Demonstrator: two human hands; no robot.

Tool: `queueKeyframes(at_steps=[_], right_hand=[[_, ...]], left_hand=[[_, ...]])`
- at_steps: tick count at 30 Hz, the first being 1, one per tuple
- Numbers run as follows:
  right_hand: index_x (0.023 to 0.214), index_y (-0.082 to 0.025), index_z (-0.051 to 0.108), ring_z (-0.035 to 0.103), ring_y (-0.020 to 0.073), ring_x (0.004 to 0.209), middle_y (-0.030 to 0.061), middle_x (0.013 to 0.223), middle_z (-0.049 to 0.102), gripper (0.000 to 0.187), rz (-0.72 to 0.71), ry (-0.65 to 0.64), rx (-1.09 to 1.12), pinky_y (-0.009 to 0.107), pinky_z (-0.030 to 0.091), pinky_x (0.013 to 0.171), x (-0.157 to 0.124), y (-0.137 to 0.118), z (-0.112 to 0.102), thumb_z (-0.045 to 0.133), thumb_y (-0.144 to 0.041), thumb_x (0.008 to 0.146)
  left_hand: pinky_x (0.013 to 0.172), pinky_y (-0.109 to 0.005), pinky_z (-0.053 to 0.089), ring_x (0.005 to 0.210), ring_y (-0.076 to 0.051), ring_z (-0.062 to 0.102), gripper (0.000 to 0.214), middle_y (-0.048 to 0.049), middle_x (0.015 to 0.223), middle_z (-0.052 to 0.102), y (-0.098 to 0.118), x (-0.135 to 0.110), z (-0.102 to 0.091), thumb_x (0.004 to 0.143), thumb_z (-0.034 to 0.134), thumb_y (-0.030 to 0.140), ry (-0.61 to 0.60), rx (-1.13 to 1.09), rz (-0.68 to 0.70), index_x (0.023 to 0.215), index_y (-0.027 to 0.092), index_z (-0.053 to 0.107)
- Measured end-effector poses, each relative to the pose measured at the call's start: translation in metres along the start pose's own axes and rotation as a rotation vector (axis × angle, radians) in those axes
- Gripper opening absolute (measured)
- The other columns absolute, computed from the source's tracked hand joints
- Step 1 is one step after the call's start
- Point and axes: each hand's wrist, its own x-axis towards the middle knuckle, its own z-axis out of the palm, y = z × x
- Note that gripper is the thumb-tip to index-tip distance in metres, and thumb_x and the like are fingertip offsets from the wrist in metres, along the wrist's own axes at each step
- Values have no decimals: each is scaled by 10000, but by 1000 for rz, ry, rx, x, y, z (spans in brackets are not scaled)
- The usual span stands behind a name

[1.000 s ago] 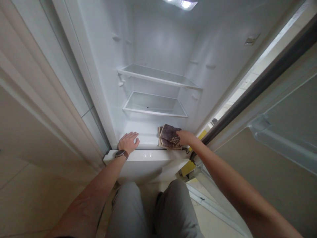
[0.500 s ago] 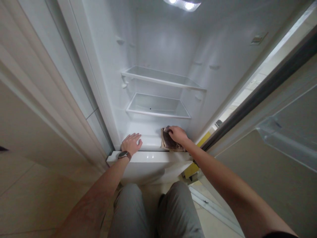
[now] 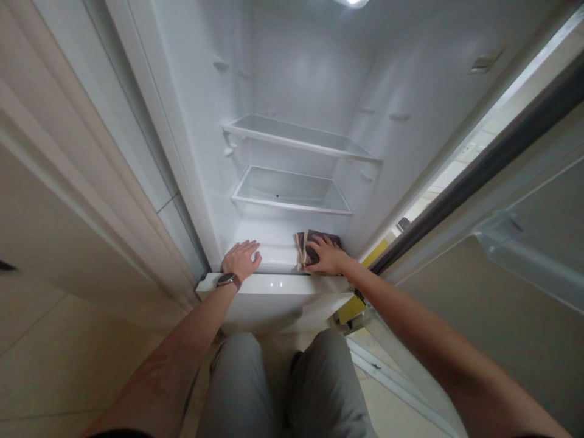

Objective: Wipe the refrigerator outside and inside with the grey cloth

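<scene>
My right hand (image 3: 327, 257) is on a dark brown cloth (image 3: 335, 237) with beige edges, on the white floor of an open fridge (image 3: 271, 231). Its fingers are spaced apart and bent over the folded cloth, gripping it, with the thumb on the near side. Part of the cloth is hidden under the palm. On the left, my left hand (image 3: 240, 258) lies flat with outstretched fingers at the front of the fridge floor, holding nothing. A dark round watch (image 3: 227, 279) is on that wrist.
Two glass shelves, an upper one (image 3: 301, 135) and a lower one (image 3: 292, 190), sit above the fridge floor. A white front panel (image 3: 278, 307) stands below my hands. The open door (image 3: 493, 274) is to the right, a yellow object (image 3: 351, 310) beside its hinge side.
My right hand has gone from pinching the cloth's far left part to spreading over it. The cloth is now folded over. My left hand stays in place.
</scene>
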Motion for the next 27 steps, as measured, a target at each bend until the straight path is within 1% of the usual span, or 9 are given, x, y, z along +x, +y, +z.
queueKeyframes(at_steps=[2,5,8,11,13,16,20,23,27], right_hand=[[1624,-448,241,71,552,1542,61,1745,95,1003,76,-84,34,814,187,1135,6,-4,9,616,-834,777],[1632,-478,171,-20,562,1548,47,1755,18,926,134,-111,59,867,112,1105,18,-3,23,493,-845,846],[1646,-424,164,37,522,1562,45,1753,63,910,149,-57,77,847,158,1123,30,6,32,466,-807,877],[1663,-314,134,139,449,1566,86,1732,180,934,166,36,58,786,229,1158,44,21,34,438,-766,904],[1663,-270,132,181,413,1560,108,1720,218,949,185,77,33,743,264,1171,56,31,35,422,-766,908],[1651,-286,183,185,382,1561,92,1731,181,939,222,80,4,705,287,1178,79,44,39,404,-800,897],[1641,-313,215,174,380,1562,72,1735,169,942,273,106,-30,710,304,1164,116,62,43,409,-823,872],[1627,-305,258,209,391,1546,89,1717,225,924,243,160,-29,721,311,1153,143,77,43,434,-804,870],[1600,-289,344,308,434,1499,128,1655,357,865,250,218,0,744,265,1164,176,95,38,481,-756,884]], left_hand=[[1184,-472,416,1316,-277,621,415,-45,1364,689,-1,0,0,941,502,288,-4,8,10,1266,243,755],[1175,-472,424,1311,-280,625,417,-51,1365,688,-2,0,1,949,487,292,-8,31,33,1261,225,756],[1176,-470,422,1315,-280,622,421,-54,1367,686,-2,0,0,951,483,285,-9,41,37,1266,213,753],[1181,-471,417,1317,-279,621,420,-56,1370,685,0,0,-1,947,489,272,-16,24,27,1271,216,750],[1183,-478,416,1316,-279,621,418,-56,1373,683,1,0,-2,943,492,262,-27,17,28,1270,219,750],[1177,-488,424,1319,-278,618,418,-49,1380,679,1,-1,-4,944,489,246,-31,22,35,1273,228,746],[1166,-482,442,1306,-270,627,410,-33,1372,686,0,-2,-4,946,498,233,-15,40,62,1278,248,739],[1158,-486,454,1304,-271,628,410,-30,1372,687,-1,-3,-5,941,511,228,-1,38,81,1284,250,733],[1153,-496,463,1297,-279,633,420,-38,1367,690,1,-3,-8,919,538,213,-2,34,84,1290,260,730]])
